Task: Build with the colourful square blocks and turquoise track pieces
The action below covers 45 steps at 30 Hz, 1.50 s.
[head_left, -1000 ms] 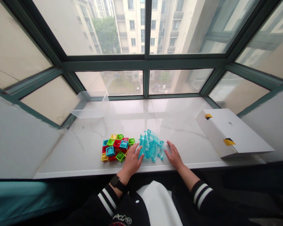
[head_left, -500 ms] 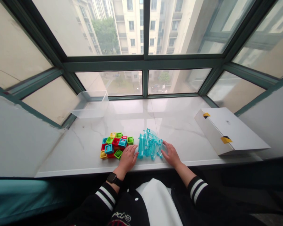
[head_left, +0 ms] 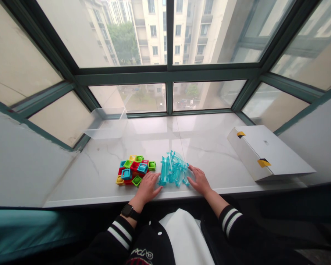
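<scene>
A heap of clear turquoise curved plastic track pieces (head_left: 173, 171) lies on the white marble window ledge (head_left: 209, 147) near its front edge. My left hand (head_left: 148, 186) lies flat on the ledge, fingers spread, touching the left side of the heap. My right hand (head_left: 198, 180) lies flat with fingers stretched out against the heap's right side. Just left of my left hand sits a cluster of several small square blocks (head_left: 133, 169) in red, green, blue and yellow. Neither hand holds anything.
A clear plastic tub (head_left: 107, 123) stands at the back left of the ledge by the window frame. A flat white cardboard box (head_left: 267, 152) with yellow tape lies at the right. Windows close off the back and sides.
Both hands have slid slightly closer to me along the sides of the turquoise heap. The view has drifted a little; the objects stay put.
</scene>
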Each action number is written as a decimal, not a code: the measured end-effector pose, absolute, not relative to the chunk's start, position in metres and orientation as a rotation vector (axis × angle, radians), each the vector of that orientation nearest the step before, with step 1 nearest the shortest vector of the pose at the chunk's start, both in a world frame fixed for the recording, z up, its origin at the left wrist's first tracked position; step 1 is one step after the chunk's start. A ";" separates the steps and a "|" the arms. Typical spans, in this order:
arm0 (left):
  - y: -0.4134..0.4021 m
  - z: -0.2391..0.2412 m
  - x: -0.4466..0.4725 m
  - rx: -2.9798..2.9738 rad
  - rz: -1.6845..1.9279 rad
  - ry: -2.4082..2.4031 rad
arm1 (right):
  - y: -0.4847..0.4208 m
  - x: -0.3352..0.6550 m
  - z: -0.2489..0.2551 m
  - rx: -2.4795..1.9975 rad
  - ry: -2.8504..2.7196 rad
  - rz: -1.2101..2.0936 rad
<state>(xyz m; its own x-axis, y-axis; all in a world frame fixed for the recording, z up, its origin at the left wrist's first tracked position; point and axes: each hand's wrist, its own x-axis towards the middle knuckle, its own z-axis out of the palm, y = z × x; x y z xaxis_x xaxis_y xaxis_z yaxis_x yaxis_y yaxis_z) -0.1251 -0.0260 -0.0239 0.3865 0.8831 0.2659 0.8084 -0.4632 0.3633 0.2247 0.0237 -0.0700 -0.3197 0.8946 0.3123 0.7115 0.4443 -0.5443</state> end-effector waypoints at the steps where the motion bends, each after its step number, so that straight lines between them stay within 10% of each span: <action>1: -0.026 -0.025 -0.127 2.467 0.634 1.521 | 0.024 0.225 -0.070 -1.341 -2.124 0.420; 45: -0.030 -0.012 -0.089 2.274 0.849 1.533 | 0.027 0.228 -0.074 -1.293 -2.200 0.330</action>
<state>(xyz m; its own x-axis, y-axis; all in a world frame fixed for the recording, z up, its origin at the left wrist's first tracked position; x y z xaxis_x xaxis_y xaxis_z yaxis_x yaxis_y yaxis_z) -0.0895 -0.0302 -0.0121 0.2683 0.9097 0.3171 0.7514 -0.4036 0.5221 0.2284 0.0265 -0.0737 -0.3773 0.8609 0.3413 0.7228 0.5041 -0.4726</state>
